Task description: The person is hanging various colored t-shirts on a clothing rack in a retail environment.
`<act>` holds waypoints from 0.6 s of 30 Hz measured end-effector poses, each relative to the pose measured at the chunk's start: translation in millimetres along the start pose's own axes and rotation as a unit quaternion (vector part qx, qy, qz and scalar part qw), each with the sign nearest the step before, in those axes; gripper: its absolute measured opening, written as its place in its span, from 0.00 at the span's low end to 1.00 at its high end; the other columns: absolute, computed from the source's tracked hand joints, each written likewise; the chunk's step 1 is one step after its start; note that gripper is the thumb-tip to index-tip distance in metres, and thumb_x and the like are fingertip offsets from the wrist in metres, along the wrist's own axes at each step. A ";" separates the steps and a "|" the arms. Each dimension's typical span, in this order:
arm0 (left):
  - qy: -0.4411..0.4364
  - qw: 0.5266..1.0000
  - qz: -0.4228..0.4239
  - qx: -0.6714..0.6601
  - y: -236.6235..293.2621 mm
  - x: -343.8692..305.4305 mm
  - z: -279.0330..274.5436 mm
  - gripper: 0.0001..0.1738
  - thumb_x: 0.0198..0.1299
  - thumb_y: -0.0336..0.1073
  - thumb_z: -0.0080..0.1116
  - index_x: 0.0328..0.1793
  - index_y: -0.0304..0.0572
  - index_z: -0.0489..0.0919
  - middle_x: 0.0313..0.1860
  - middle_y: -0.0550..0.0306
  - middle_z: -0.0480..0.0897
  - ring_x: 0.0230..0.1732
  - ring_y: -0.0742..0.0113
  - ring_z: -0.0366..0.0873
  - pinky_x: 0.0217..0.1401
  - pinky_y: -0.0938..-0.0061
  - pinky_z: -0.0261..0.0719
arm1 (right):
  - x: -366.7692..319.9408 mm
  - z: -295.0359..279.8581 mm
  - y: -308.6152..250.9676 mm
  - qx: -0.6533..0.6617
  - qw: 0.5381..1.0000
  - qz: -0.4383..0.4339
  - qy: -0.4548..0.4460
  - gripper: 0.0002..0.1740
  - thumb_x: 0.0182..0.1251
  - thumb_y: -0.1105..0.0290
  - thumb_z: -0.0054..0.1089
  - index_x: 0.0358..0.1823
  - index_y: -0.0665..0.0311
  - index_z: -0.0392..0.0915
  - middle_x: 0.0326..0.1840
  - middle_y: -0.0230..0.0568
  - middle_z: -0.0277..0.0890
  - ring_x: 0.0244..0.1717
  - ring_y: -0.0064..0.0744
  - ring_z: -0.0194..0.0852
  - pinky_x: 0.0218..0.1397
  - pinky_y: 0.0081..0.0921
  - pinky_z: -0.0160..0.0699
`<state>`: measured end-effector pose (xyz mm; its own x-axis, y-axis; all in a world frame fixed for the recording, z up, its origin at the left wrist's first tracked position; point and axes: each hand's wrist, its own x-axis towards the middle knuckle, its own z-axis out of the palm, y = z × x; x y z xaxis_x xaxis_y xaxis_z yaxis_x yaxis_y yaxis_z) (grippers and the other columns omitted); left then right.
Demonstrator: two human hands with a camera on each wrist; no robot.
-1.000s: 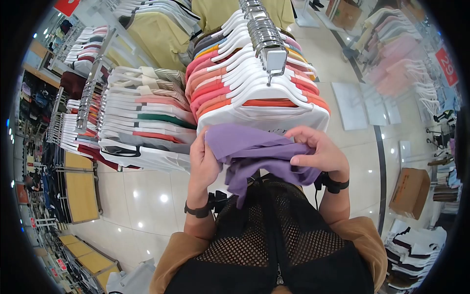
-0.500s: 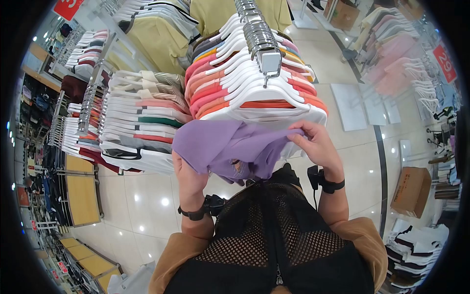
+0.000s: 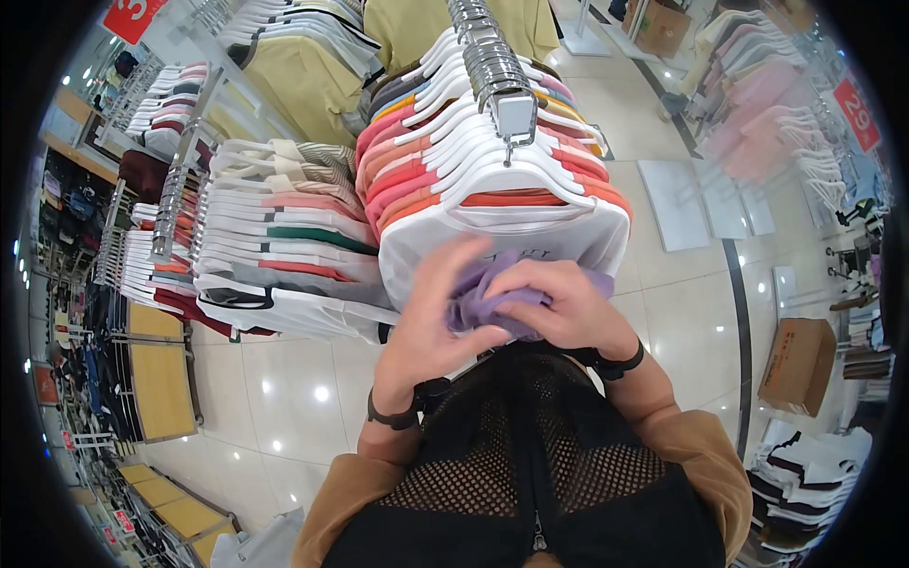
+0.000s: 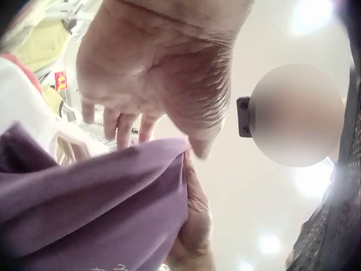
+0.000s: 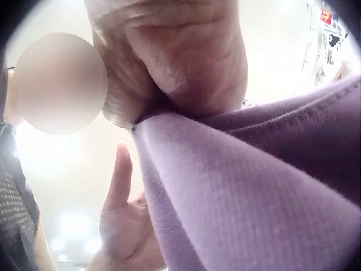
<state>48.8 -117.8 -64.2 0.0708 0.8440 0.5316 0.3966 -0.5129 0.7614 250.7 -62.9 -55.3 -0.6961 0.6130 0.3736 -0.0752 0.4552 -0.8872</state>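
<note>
A purple garment hangs bunched in front of the white shirt at the front of the rack. My right hand grips it, thumb and fingers closed on the cloth; the right wrist view shows folds of the purple fabric coming from under that hand. To the left of the bundle, my left hand is spread, blurred in the head view. In the left wrist view its fingers are extended and apart above the cloth, with the left hand near the garment's edge; whether it touches is unclear.
White hangers with colourful shirts fill the rack straight ahead. More hanging shirts are at the left. A cardboard box stands on the tiled floor at the right, near racks with pink clothes.
The purple garment went from spread out to bunched. My right hand moved left and inward with it. My left hand came off the cloth and now shows with spread fingers.
</note>
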 end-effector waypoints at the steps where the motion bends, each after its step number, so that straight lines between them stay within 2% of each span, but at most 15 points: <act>1: -0.106 0.994 -0.006 -0.021 -0.3 -1.7 1.5 0.22 0.67 0.33 0.66 0.65 0.35 0.77 0.54 0.44 0.82 0.55 0.52 0.80 0.62 0.63 0.75 | -1.1 4.5 4.7 0.022 1.000 -0.014 -0.002 0.11 0.70 0.76 0.66 0.53 0.65 0.82 0.44 0.44 0.86 0.42 0.41 0.87 0.48 0.30 0.82; 2: -0.104 0.994 -0.006 -0.021 -7.0 -6.5 0.0 0.22 0.67 0.33 0.66 0.65 0.35 0.77 0.54 0.44 0.82 0.55 0.52 0.80 0.62 0.63 0.75 | -1.8 4.6 4.3 0.021 1.000 -0.014 -0.003 0.11 0.70 0.76 0.66 0.53 0.65 0.82 0.44 0.44 0.86 0.42 0.41 0.87 0.48 0.30 0.82; 4: -0.234 0.962 -0.136 -0.043 -20.6 -13.5 -8.3 0.18 0.63 0.30 0.69 0.58 0.34 0.79 0.43 0.43 0.82 0.42 0.49 0.80 0.50 0.63 0.77 | -2.5 3.4 4.0 -0.003 0.999 -0.038 0.012 0.12 0.71 0.76 0.67 0.53 0.64 0.81 0.43 0.40 0.86 0.41 0.34 0.86 0.46 0.27 0.81; 5: -0.235 0.962 -0.135 -0.043 -25.1 -17.9 -10.5 0.18 0.63 0.30 0.69 0.58 0.34 0.79 0.43 0.43 0.82 0.42 0.49 0.80 0.50 0.63 0.77 | -3.7 3.1 3.1 -0.004 0.999 -0.038 0.013 0.12 0.71 0.76 0.67 0.53 0.64 0.81 0.43 0.40 0.86 0.41 0.34 0.86 0.46 0.27 0.81; 7: -0.173 0.982 -0.071 -0.034 -21.0 -18.6 -13.9 0.12 0.65 0.28 0.66 0.52 0.31 0.80 0.36 0.43 0.80 0.35 0.50 0.79 0.43 0.63 0.76 | -8.0 2.7 0.2 0.025 0.997 0.034 0.057 0.10 0.72 0.74 0.67 0.53 0.64 0.81 0.38 0.33 0.83 0.36 0.24 0.79 0.42 0.22 0.77; 8: -0.175 0.981 -0.071 -0.034 -15.9 -20.2 -15.0 0.12 0.65 0.28 0.66 0.52 0.31 0.80 0.36 0.43 0.80 0.35 0.50 0.79 0.43 0.63 0.76 | -11.2 -0.5 3.2 0.025 0.997 0.035 0.059 0.10 0.72 0.74 0.67 0.53 0.64 0.81 0.38 0.33 0.83 0.36 0.24 0.79 0.42 0.22 0.77; 10: -0.034 0.993 -0.108 -0.029 -5.6 -24.2 -16.9 0.09 0.68 0.26 0.60 0.52 0.29 0.80 0.38 0.45 0.81 0.37 0.54 0.79 0.47 0.65 0.77 | -20.4 -10.3 17.1 0.100 0.980 0.171 -0.025 0.08 0.76 0.70 0.64 0.52 0.64 0.80 0.33 0.28 0.77 0.33 0.17 0.69 0.38 0.21 0.71; 11: -0.036 0.993 -0.108 -0.029 -9.6 -26.9 -15.7 0.09 0.68 0.26 0.60 0.52 0.29 0.80 0.38 0.45 0.81 0.37 0.54 0.79 0.47 0.65 0.77 | -23.8 -12.7 26.2 0.100 0.980 0.172 -0.023 0.08 0.76 0.70 0.64 0.52 0.64 0.80 0.33 0.28 0.77 0.33 0.17 0.69 0.38 0.21 0.71; 13: 0.121 0.991 -0.038 -0.036 -18.3 -28.9 -14.6 0.09 0.70 0.26 0.56 0.50 0.26 0.79 0.41 0.46 0.83 0.40 0.58 0.81 0.51 0.67 0.77 | -25.8 -14.5 39.2 0.103 0.974 0.185 -0.080 0.09 0.80 0.66 0.60 0.49 0.65 0.80 0.29 0.25 0.73 0.31 0.16 0.65 0.35 0.24 0.67; 14: 0.121 0.991 -0.037 -0.036 -21.4 -29.5 -19.6 0.09 0.70 0.26 0.56 0.50 0.26 0.79 0.41 0.46 0.83 0.40 0.58 0.81 0.51 0.67 0.77 | -28.7 -14.5 43.8 0.103 0.974 0.185 -0.079 0.09 0.80 0.66 0.60 0.49 0.65 0.80 0.29 0.25 0.73 0.31 0.16 0.65 0.35 0.24 0.67; 16: 0.054 0.992 -0.071 -0.087 -17.5 -19.1 -30.4 0.12 0.71 0.30 0.56 0.54 0.27 0.77 0.46 0.44 0.85 0.46 0.62 0.82 0.56 0.68 0.78 | -28.8 -13.7 42.8 0.051 0.985 0.165 -0.018 0.10 0.81 0.65 0.57 0.48 0.66 0.80 0.26 0.29 0.72 0.29 0.18 0.64 0.33 0.24 0.66; 17: 0.052 0.992 -0.072 -0.087 -18.7 -17.7 -28.4 0.12 0.71 0.30 0.56 0.54 0.27 0.77 0.46 0.44 0.85 0.46 0.62 0.82 0.56 0.68 0.78 | -29.2 -14.7 41.1 0.052 0.985 0.165 -0.016 0.10 0.81 0.65 0.57 0.48 0.66 0.80 0.26 0.29 0.72 0.29 0.18 0.64 0.33 0.24 0.66; 18: 0.040 0.986 -0.072 -0.143 -20.3 -16.8 -25.0 0.14 0.70 0.32 0.59 0.56 0.30 0.75 0.46 0.45 0.86 0.44 0.64 0.82 0.53 0.69 0.79 | -25.8 -15.9 33.3 0.018 0.989 0.144 0.003 0.10 0.81 0.65 0.58 0.47 0.65 0.80 0.25 0.33 0.73 0.27 0.22 0.66 0.33 0.25 0.68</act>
<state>16.6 -125.5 -79.3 -0.0449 0.9017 0.4300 0.1227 -0.4222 0.8982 277.5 -53.3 -90.1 -0.6876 0.7183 0.1059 0.0995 0.2377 -0.9662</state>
